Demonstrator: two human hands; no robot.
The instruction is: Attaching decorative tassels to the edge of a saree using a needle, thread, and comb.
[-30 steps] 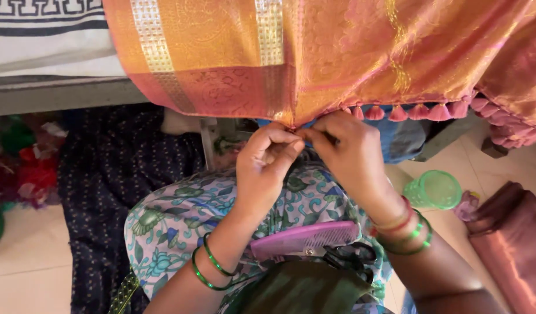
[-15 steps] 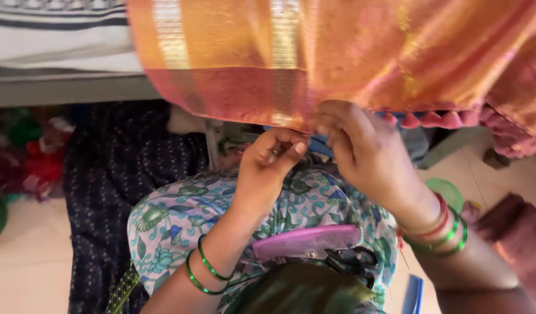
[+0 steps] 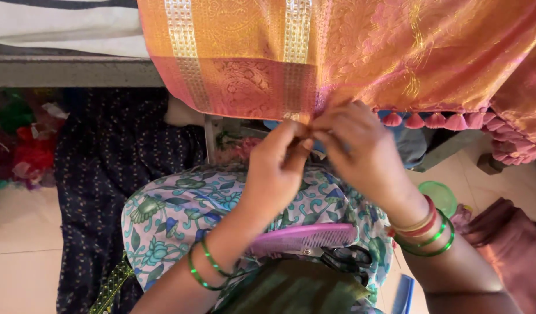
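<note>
Pinching the orange cloth (image 3: 349,52) hem, left hand (image 3: 277,168) and right hand (image 3: 361,151) meet fingertips.

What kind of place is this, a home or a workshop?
Probably a home where sewing work is done, on a tiled floor. An orange and pink silk cloth with gold bands and tassels hangs from a ledge; a pink plastic comb and black scissors lie on the person's lap.

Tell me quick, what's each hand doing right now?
Left hand: fingers pinched shut on the lower edge of the orange and pink cloth.
Right hand: fingers closed, pinching the same edge beside the left.
</note>
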